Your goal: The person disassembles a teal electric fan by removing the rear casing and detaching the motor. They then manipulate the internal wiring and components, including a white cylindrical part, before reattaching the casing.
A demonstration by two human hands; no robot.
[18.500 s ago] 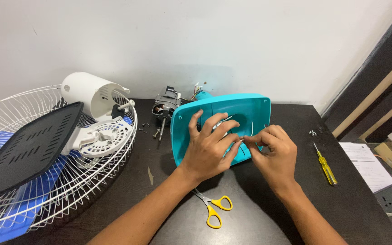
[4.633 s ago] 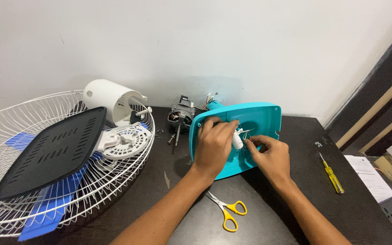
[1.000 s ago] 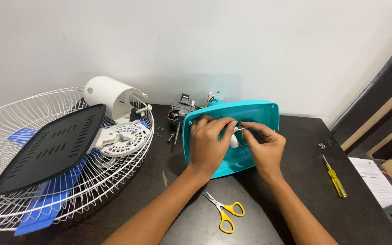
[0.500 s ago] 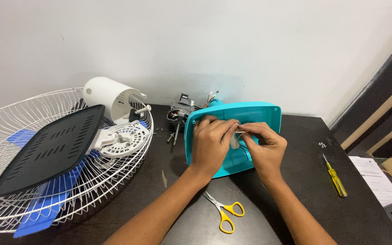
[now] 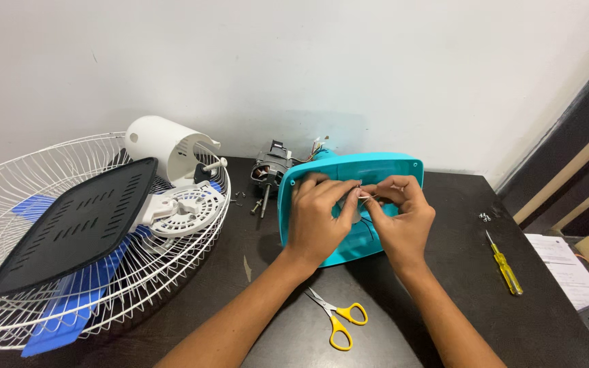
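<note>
A teal plastic fan base [image 5: 383, 170] lies tilted on the dark table, its hollow side facing me. My left hand [image 5: 318, 215] and my right hand [image 5: 400, 218] meet over its middle. Both pinch a thin white wire [image 5: 365, 197] between thumb and fingertips, above a small grey part inside the base. The fingers hide most of that part. Behind the base sits the bare fan motor [image 5: 270, 170] with its shaft and loose coloured leads.
Yellow-handled scissors [image 5: 339, 320] lie near my forearms. A yellow screwdriver [image 5: 504, 264] and small screws [image 5: 485, 217] lie at right, with papers and a power strip beyond. At left a white wire fan guard [image 5: 8, 197] holds a black grille panel, blue blades and white housing parts.
My hands have risen slightly toward the base's upper edge and closed in together on the wire. The view has shifted a little; nothing else has moved.
</note>
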